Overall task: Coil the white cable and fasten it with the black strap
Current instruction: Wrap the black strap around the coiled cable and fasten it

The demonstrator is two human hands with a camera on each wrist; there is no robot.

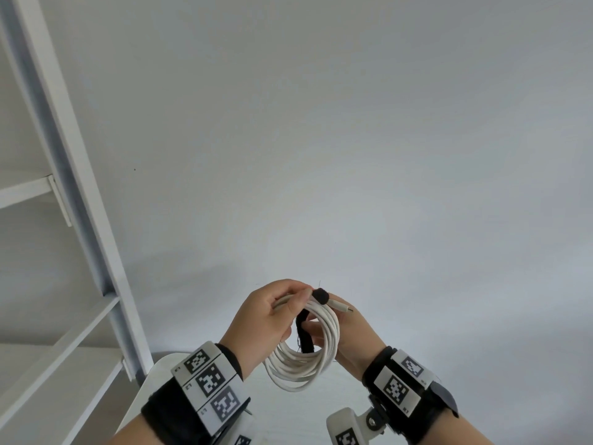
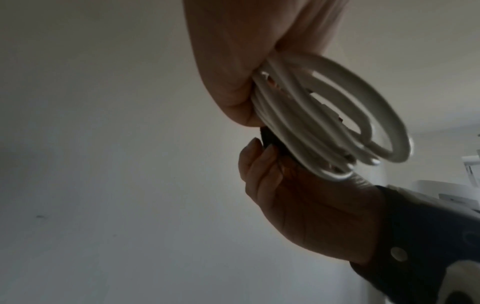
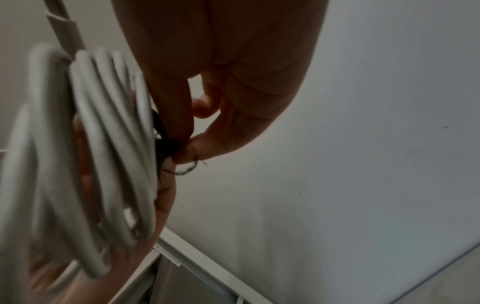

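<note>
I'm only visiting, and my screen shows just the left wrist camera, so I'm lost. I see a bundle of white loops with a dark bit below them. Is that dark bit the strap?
Observer: Yes. In the head view the black strap runs up through the middle of the coiled white cable.
Operator: Who is holding the strap?
Observer: The right wrist view shows the right hand pinching it between the thumb and a finger.
Operator: And where is the cable's end?
Observer: In the head view a plug sticks out to the right at the top of the coil, where the left hand grips the loops.
</note>
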